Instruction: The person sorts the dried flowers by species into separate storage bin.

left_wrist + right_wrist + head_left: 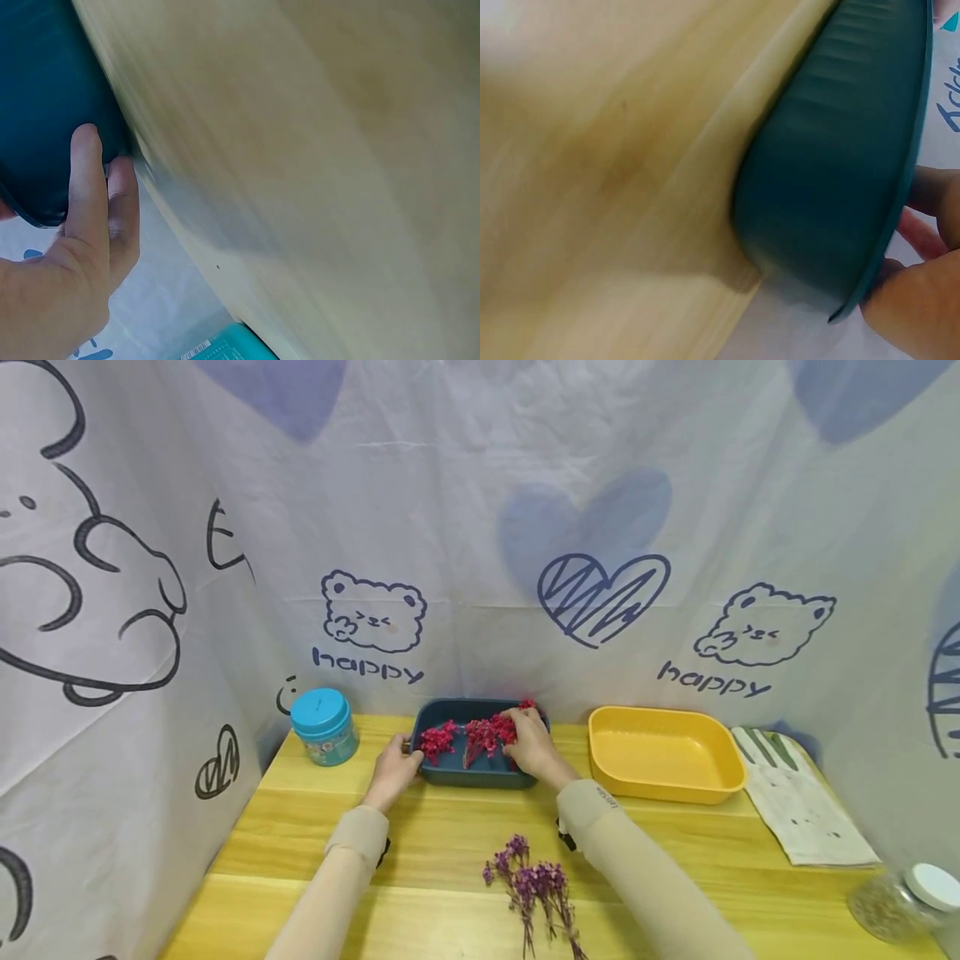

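Red flowers (482, 737) lay in a dark tray (476, 778) the left hand (395, 767) gripped, while the right hand (536, 747) touched them, its grip impossible to tell.

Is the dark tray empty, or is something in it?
Not empty: red flowers lie inside the dark tray, as the head view shows.

yellow wood-grain tabletop (435, 868). along back, left to right: round turquoise lidded jar (324, 727), dark teal rectangular tray (480, 779), yellow rectangular tray (660, 747), white cloth piece with green stripes (798, 806). nearer: purple-flowered thin-stemmed sprigs (542, 881); far right, clear white-lidded jar (888, 906).
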A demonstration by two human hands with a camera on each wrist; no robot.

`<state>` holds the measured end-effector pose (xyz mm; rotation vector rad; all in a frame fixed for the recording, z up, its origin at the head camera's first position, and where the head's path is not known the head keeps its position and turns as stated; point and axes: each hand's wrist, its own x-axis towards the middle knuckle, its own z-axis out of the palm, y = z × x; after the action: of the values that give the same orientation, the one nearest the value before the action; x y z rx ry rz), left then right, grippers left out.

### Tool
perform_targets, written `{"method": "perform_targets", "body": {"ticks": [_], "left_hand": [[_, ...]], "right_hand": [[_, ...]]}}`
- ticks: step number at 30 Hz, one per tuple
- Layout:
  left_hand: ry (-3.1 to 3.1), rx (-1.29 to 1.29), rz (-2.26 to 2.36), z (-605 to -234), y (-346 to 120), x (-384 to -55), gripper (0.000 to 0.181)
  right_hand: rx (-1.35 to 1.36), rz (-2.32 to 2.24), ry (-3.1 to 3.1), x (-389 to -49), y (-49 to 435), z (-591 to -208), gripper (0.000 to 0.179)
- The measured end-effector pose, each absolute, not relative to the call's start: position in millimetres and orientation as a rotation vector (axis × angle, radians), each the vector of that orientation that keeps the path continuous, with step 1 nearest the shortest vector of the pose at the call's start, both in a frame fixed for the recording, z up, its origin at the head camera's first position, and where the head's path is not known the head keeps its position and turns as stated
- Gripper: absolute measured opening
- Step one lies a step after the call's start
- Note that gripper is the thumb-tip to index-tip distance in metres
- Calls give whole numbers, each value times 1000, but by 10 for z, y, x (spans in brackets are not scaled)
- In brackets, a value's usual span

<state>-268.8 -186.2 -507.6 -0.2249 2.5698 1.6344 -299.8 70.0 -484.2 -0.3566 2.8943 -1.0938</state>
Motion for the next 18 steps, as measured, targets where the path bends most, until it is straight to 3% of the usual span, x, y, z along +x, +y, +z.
{"method": "perform_targets", "body": {"ticks": [11, 18], "left_hand": [[2569, -231, 1647, -5091, -1850, -2656, 48], [2574, -239, 1632, -5061, -1861, -2652, 49]], "right_hand": [[-360, -1015, 2819, -2975, 576, -4942, 65], [-401, -774, 2940, -2943, 583, -4909, 57]]}}
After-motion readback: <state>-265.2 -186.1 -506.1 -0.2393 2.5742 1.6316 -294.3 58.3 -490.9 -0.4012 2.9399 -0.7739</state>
